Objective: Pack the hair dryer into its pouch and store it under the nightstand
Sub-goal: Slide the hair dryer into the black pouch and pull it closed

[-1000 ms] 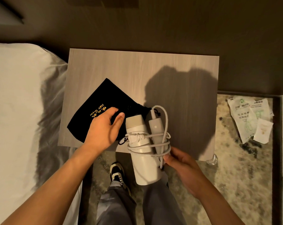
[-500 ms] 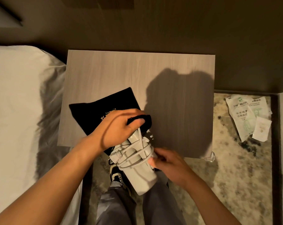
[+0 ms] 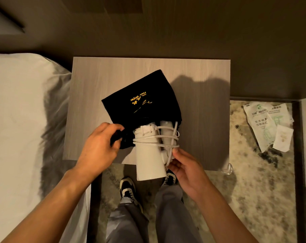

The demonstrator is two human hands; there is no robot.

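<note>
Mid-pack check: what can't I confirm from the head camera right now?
- Space under the nightstand: hidden by its own top.
- Front end of the hair dryer: inside the black pouch, how deep is unclear.
- Pouch drawstring: covered by the left hand.
- Cord plug: not visible; the right hand covers the cord's lower loop.
- Print on the packets on the floor: too small to read.

White hair dryer (image 3: 148, 158), cord wrapped round its folded handle, nose just inside the black pouch (image 3: 141, 104), back end sticking out between both sets of fingers. Pouch with gold lettering lies flat on the nightstand (image 3: 99, 81), beyond the fingertips.
</note>
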